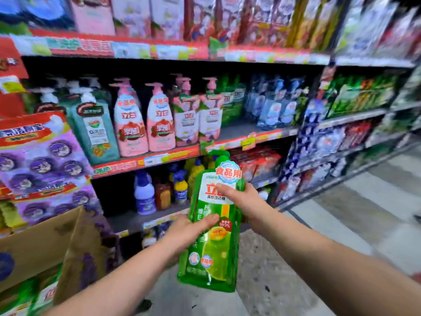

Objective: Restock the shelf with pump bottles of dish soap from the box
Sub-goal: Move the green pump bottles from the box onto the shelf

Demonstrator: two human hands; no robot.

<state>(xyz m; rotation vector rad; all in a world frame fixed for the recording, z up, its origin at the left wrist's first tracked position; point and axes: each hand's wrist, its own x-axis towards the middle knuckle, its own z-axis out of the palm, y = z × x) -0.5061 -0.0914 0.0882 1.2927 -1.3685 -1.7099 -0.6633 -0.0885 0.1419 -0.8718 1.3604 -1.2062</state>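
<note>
Both my hands grip the green pump bottle [214, 254], left hand [186, 233] mid-body, right hand [243, 199] higher; pump end points up toward the shelf [246, 130] ahead.

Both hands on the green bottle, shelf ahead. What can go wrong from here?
1. Slip: the bottle is tilted, gripped by the left hand mid-body and the right hand near the top; freeing one hand to shelve it may drop it.
2. Knock-over: the bare stretch of shelf sits right beside upright pink bottles; sliding it in could tip them.
3. Snag: the box flap stands up close to the left forearm.
</note>
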